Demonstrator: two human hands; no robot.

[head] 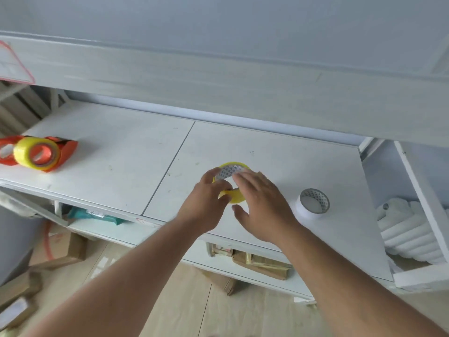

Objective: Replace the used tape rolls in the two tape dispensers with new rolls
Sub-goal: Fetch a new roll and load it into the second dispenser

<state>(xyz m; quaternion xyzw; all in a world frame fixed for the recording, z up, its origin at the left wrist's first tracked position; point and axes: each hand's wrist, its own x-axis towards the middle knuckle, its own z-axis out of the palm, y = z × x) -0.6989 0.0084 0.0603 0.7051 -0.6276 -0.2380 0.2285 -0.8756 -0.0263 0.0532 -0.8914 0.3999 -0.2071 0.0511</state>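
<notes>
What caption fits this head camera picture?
Both hands, left hand and right hand, reach a yellow tape roll on the white table.

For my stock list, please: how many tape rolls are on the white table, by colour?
Yellow rolls: 2, one on the orange dispenser at, one between the hands at
White rolls: 1
Total: 3

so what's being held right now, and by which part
The left hand pinches the yellow tape roll at its near rim; the right hand hovers open over it.
</notes>
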